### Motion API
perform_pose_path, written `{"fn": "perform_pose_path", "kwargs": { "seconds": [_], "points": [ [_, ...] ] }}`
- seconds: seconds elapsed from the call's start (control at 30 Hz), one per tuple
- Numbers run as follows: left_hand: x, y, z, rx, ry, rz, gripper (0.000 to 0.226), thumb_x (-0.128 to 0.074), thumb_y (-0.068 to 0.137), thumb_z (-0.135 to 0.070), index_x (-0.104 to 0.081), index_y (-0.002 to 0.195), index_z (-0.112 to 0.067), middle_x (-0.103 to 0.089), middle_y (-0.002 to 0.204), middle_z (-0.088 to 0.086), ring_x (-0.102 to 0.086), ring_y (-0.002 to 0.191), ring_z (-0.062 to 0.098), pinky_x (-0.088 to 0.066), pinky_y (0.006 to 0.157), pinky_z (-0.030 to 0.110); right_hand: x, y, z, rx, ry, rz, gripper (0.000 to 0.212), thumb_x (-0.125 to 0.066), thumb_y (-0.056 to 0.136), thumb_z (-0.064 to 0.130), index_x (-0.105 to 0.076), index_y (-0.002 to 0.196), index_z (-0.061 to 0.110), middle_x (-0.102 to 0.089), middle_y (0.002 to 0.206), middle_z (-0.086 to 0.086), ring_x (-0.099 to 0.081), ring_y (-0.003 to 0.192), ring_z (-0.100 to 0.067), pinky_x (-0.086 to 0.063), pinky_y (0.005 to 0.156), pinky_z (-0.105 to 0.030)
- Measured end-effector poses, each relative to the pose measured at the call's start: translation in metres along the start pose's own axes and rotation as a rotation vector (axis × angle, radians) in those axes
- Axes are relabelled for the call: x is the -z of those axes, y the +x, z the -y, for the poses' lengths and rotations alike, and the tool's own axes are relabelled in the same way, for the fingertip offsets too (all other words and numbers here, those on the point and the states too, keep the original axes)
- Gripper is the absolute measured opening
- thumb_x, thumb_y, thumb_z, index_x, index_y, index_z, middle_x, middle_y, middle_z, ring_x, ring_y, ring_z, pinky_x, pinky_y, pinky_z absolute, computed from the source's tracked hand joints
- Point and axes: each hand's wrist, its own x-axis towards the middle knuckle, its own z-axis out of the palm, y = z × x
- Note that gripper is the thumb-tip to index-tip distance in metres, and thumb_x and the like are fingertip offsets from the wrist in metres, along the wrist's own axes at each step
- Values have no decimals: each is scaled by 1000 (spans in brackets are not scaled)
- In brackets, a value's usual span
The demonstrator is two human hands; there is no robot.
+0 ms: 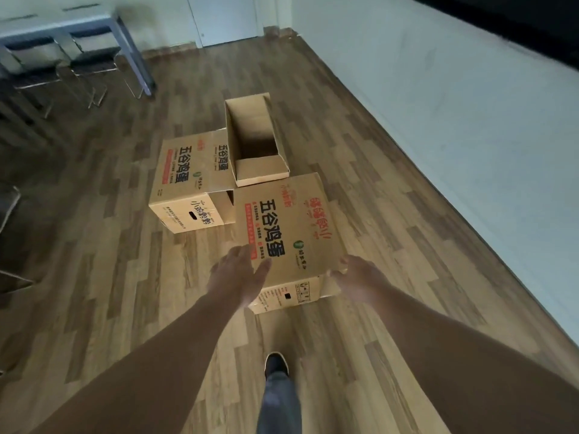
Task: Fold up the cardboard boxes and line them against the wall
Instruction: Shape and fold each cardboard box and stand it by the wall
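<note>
Three brown cardboard boxes stand together on the wooden floor. The nearest box (288, 227) has bold printed characters on its closed top. My left hand (235, 274) lies with straight fingers on that top's near left corner. My right hand (347, 277) is at the near right corner, fingers curled at the edge; whether it grips is unclear. Left of it sits a second printed box (188, 173). Behind stands an open-topped box (253, 136), empty inside.
A white wall (454, 126) runs along the right side, with bare floor between it and the boxes. A grey table (94, 23) with dark chairs (91, 61) stands at the back left. My shoe (275, 364) and trouser leg are below the hands.
</note>
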Motion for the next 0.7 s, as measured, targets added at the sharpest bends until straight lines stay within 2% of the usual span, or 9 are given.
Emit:
{"fn": "perform_pose_path", "kwargs": {
  "seconds": [0.07,0.17,0.2,0.27,0.33,0.43,0.5,0.6,0.7],
  "points": [
    [-17,58,5,-13,-40,9,66,-35,101,-61,-32,155,-23,-41,157,7,-45,139,30,-39,113,54,-2,51,5,-39,-13,11,53,-47,103,43,-42,149,19,-50,144,-6,-53,113,-22,-42,76,-23],
    [-53,153,14,-46,-106,27,65,-36,98,-62,-30,151,-24,-46,151,5,-52,131,27,-45,106,55,-11,142,8,-135,15,25,52,-50,102,40,-42,149,21,-48,146,-5,-52,111,-21,-42,73,-25],
    [-67,181,17,-48,-115,33,66,-37,98,-61,-27,151,-24,-44,153,4,-51,132,26,-45,107,56,-15,170,8,-152,19,27,52,-52,101,39,-42,149,20,-49,146,-5,-53,118,-23,-44,79,-27],
    [-98,235,23,-40,-106,63,70,-36,98,-62,-20,155,-24,-35,159,5,-44,140,28,-41,110,58,-28,233,3,-176,29,31,54,-54,101,37,-43,149,19,-50,148,-6,-50,130,-25,-44,99,-32],
    [-140,287,30,-24,-88,91,74,-33,97,-64,-15,157,-25,-30,163,7,-37,145,31,-38,112,59,-44,298,-9,-206,19,38,55,-52,100,42,-42,151,21,-49,150,-3,-49,133,-25,-44,106,-36],
    [-208,351,40,-6,-68,142,81,-28,94,-68,-13,160,-23,-23,166,7,-30,149,32,-36,114,59,-71,386,-37,-218,13,30,59,-52,100,47,-40,152,22,-45,153,-3,-45,137,-26,-44,109,-42],
    [-255,386,47,11,-64,160,81,-29,95,-68,-11,161,-25,-17,168,6,-24,152,33,-32,116,61,-94,441,-61,-238,13,10,58,-52,100,45,-40,151,20,-44,153,-6,-44,137,-27,-42,109,-40],
    [-317,428,58,60,-40,173,79,-35,99,-64,-6,162,-27,-7,171,4,-11,156,31,-21,119,66,-129,509,-95,-276,35,-26,49,-54,100,33,-48,142,9,-51,143,-15,-49,129,-34,-41,103,-39],
    [-353,462,77,209,23,141,85,-39,94,-72,-2,161,-35,1,171,3,-1,156,33,-12,115,75,-154,559,-124,-360,105,-102,56,-53,95,39,-45,145,14,-53,139,-12,-54,120,-35,-47,97,-43]
  ]
}}
